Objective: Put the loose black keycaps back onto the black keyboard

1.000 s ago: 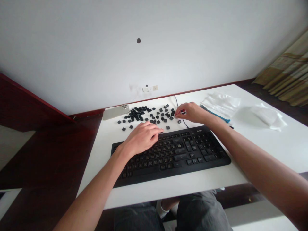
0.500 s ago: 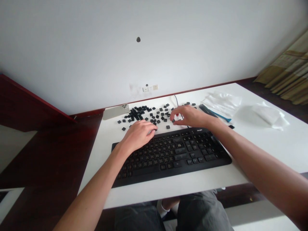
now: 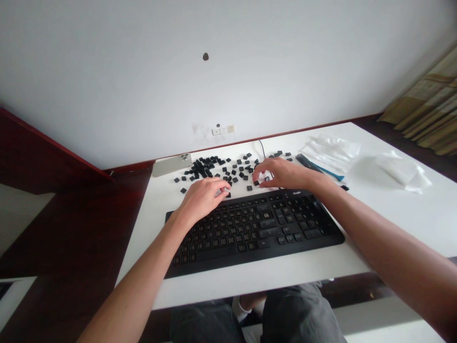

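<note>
A black keyboard (image 3: 228,233) lies on the white table, most of its left part showing bare key sockets and its right part still capped. My left hand (image 3: 205,195) hovers over its upper left edge, thumb and forefinger slightly apart. Just beneath those fingertips is a loose keycap (image 3: 228,195). Behind the keyboard my right hand (image 3: 276,172) is curved with thumb and fingers apart, around another keycap (image 3: 256,183) that appears to rest on the table. Loose black keycaps (image 3: 203,167) are heaped and scattered between and beyond both hands.
A phone (image 3: 171,165) lies at the table's back left. To the right are a black brush (image 3: 307,163), a blue tool (image 3: 332,173) and crumpled clear plastic bags (image 3: 330,150), (image 3: 403,171). The keyboard cable (image 3: 262,147) runs off the back edge toward the wall.
My left fingers have parted from the keycap they held, which now lies below them. My right thumb and fingers have spread, and the keycap at their tips sits slightly lower.
</note>
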Demonstrator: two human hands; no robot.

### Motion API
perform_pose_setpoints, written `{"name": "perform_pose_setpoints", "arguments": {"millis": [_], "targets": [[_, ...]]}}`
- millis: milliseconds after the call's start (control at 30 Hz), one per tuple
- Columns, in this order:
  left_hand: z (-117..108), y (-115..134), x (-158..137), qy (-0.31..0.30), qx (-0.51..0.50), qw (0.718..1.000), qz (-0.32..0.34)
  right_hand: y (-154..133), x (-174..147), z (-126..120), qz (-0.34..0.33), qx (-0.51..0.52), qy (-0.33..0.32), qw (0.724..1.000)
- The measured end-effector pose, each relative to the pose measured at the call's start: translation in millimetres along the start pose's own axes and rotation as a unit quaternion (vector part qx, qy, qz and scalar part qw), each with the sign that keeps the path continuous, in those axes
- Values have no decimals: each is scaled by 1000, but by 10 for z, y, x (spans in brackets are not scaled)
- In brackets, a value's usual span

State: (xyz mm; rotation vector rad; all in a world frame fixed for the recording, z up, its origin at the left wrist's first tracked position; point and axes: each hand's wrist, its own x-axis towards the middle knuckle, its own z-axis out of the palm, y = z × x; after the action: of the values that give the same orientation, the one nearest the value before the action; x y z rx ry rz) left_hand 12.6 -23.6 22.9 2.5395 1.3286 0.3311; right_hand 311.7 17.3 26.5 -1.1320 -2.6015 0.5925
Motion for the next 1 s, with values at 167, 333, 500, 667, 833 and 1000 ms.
{"name": "perform_pose_setpoints", "arguments": {"millis": [167,333,500,667,833,1000], "targets": [[5,-20,-7,-7,9,1000,21,-4,-1,-19,-4,-8,8,1000],[14,-42,-2,-7,8,999,37,0,11,12,-13,0,2,1000],[17,-51,2,-9,-12,1000,25,8,17,27,-12,17,0,1000],[31,-58,7,-7,-5,1000,22,4,19,24,-14,22,4,1000],[14,-78,5,13,-2,1000,15,-18,14,16,-8,18,3,1000],[-43,-72,-4,8,-11,1000,-17,-25,9,9,-1,-7,12,1000]]}}
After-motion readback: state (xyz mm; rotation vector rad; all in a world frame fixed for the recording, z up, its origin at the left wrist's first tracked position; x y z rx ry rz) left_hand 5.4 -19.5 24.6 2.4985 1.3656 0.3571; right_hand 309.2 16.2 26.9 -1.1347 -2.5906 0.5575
